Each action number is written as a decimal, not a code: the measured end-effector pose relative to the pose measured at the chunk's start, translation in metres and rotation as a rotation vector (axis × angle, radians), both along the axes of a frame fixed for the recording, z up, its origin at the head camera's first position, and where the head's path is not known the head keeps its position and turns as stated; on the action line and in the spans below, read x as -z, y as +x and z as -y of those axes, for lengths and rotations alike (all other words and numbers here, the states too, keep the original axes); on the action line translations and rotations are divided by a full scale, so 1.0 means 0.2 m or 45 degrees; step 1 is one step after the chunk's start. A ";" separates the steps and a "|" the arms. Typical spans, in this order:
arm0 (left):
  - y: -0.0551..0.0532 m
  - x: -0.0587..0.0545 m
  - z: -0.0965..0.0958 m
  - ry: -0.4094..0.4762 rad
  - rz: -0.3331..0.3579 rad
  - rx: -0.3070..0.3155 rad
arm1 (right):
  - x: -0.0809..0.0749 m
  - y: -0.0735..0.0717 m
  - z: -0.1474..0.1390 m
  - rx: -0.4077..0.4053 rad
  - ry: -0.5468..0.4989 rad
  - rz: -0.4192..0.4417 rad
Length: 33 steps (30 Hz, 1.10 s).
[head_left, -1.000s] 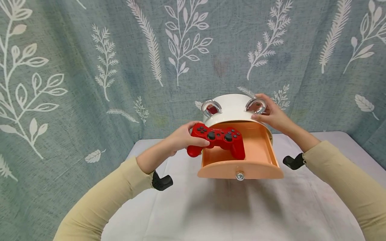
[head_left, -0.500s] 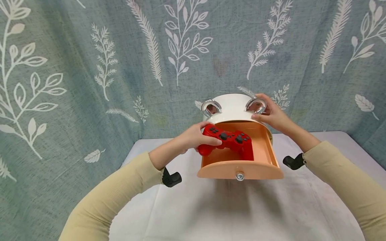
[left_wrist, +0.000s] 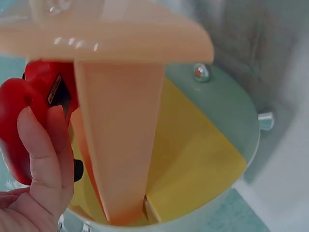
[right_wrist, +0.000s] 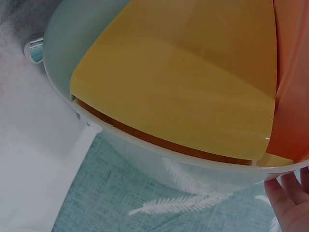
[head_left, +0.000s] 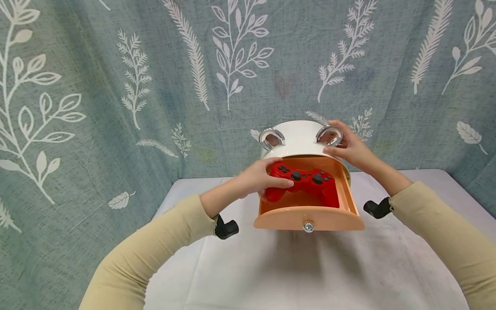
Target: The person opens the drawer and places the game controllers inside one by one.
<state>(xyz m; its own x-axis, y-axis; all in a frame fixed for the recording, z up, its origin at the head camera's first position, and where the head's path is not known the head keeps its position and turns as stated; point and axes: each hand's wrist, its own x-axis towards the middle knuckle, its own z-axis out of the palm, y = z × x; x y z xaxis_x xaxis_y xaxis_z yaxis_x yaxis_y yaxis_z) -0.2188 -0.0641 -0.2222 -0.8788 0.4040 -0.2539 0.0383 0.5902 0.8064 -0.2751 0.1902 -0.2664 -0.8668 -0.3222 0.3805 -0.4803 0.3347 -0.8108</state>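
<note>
A red game controller is gripped at its left end by my left hand, over the pulled-out orange drawer. Its right grip hangs down inside the drawer's walls; whether it touches the bottom I cannot tell. In the left wrist view, the fingers curl along the underside of the controller. The drawer belongs to a rounded white cabinet with two chrome rings on top. My right hand holds the cabinet's upper right side by one chrome ring. Only its fingertips show in the right wrist view.
Below the drawer, a yellow panel and a green panel form the cabinet's lower front. A round knob sticks out of the drawer front. The cabinet stands on a white-covered table, with a patterned curtain behind.
My left hand has carried the controller to the right and slightly down, from the drawer's left edge to over its inside. The right hand and cabinet have stayed put.
</note>
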 end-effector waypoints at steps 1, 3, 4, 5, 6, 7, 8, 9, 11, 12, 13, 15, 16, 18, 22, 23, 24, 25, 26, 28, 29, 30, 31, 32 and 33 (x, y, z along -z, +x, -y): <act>-0.01 0.02 0.00 -0.001 -0.009 -0.004 | 0.00 0.00 0.00 -0.001 0.000 -0.001; -0.04 0.05 0.00 -0.001 -0.015 -0.005 | 0.00 0.00 0.00 0.003 0.003 -0.001; -0.05 0.07 -0.01 0.007 -0.004 -0.011 | 0.00 0.00 0.00 0.005 0.005 -0.001; -0.07 0.09 -0.01 0.016 0.002 -0.010 | -0.01 0.00 0.00 0.009 0.008 -0.002; -0.08 0.11 -0.01 0.022 0.005 -0.010 | -0.01 0.00 0.00 0.014 0.011 -0.003; -0.09 0.13 -0.02 0.025 0.003 -0.010 | -0.01 0.01 0.00 0.017 0.013 -0.003; -0.10 0.14 -0.02 0.022 -0.004 -0.006 | -0.01 0.01 0.00 0.022 0.014 -0.002; -0.10 0.15 -0.02 0.010 -0.018 -0.002 | -0.01 0.01 0.00 0.023 0.016 -0.002; -0.11 0.17 -0.03 -0.031 -0.063 0.003 | -0.01 0.01 0.00 0.029 0.019 -0.003; -0.11 0.18 -0.03 -0.054 -0.086 0.004 | -0.01 0.01 0.00 0.030 0.020 -0.002; -0.12 0.19 -0.04 -0.063 -0.093 0.003 | -0.01 0.01 0.00 0.032 0.019 0.000; -0.12 0.21 -0.04 -0.076 -0.096 -0.006 | -0.01 0.01 0.00 0.026 0.016 0.005; -0.12 0.21 -0.04 -0.073 -0.085 -0.013 | -0.01 0.01 0.00 0.020 0.013 0.006; -0.12 0.22 -0.03 -0.056 -0.055 -0.027 | -0.01 0.01 0.00 0.012 0.010 0.005; -0.11 0.21 -0.03 -0.050 -0.017 -0.024 | 0.00 0.01 0.00 0.002 0.006 -0.003; -0.11 0.21 -0.02 -0.051 -0.011 -0.020 | 0.00 0.00 0.00 0.005 0.008 -0.005; -0.11 0.21 -0.02 -0.053 -0.006 -0.016 | 0.00 0.00 0.00 0.005 0.008 -0.004; -0.11 0.20 -0.02 -0.054 -0.001 -0.010 | 0.00 0.00 0.00 0.006 0.009 -0.002; -0.11 0.20 -0.01 -0.054 0.006 -0.009 | 0.00 0.00 0.00 0.002 0.008 -0.002; -0.11 0.19 0.00 -0.055 0.013 -0.006 | 0.01 -0.01 -0.01 0.002 0.011 0.001; -0.11 0.19 0.00 -0.053 0.018 -0.006 | 0.02 -0.02 -0.01 0.005 0.012 0.004; -0.11 0.19 0.00 -0.049 0.022 -0.005 | 0.03 -0.03 -0.02 0.008 0.013 0.005; -0.11 0.19 0.01 -0.045 0.023 -0.004 | 0.03 -0.05 -0.02 0.010 0.014 0.004; -0.11 0.19 0.01 -0.038 0.026 -0.006 | 0.04 -0.06 -0.02 0.011 0.014 0.003; -0.11 0.19 0.01 -0.031 0.028 -0.007 | 0.05 -0.07 -0.03 0.011 0.013 0.005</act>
<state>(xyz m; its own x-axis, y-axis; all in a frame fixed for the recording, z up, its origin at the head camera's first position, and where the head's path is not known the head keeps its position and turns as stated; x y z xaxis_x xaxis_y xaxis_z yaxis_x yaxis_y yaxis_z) -0.2402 -0.0670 -0.2594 -0.8750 0.3929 -0.2827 0.0179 0.6100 0.7922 -0.2888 0.1959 -0.2767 -0.8710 -0.3188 0.3737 -0.4742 0.3470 -0.8092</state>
